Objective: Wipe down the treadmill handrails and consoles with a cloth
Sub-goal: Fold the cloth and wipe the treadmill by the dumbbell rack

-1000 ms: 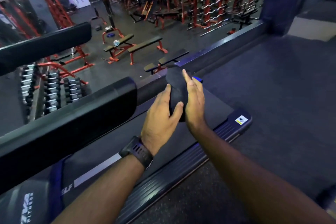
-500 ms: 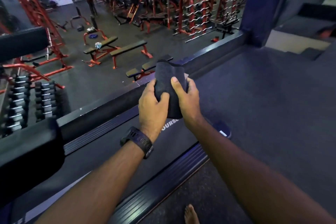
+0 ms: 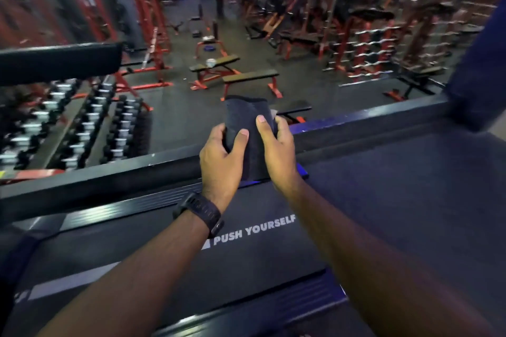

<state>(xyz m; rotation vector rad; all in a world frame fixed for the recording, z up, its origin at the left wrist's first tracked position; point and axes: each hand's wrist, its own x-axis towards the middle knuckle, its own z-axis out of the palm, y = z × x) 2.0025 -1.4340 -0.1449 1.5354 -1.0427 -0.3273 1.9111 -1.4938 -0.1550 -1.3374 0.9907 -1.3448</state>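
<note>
Treadmill belt (image 3: 273,260) fills the lower frame, "PUSH YOURSELF" print readable, with the gym floor below and beyond it: dumbbell rack (image 3: 79,128) left, flat benches (image 3: 250,76) centre. Change over the last second: the view swung. The fat padded rail that cut across the lower left a second ago is out of frame, and only one black handrail (image 3: 60,61) shows, upper left, well apart from the hands. No console in view (can't say where it sits from here). The cloth (image 3: 243,112) is dark, folded into a thick pad and held upright in the air above the far end of the belt, touching no treadmill surface. Grip changed too: a second ago the palms lay flattish against it, now both hands are together and clamped on it. Left hand (image 3: 219,164) wraps the left edge with its thumb (image 3: 241,139) across the front; right hand (image 3: 279,153) wraps the right edge, thumb (image 3: 261,123) higher up the front face. Black watch (image 3: 204,209) on the left wrist. My read: this is a refold or regrip between passes, not wiping. Nothing is being cleaned right now, and the cloth still has to be carried left to the handrail before more of the job gets done.
</note>
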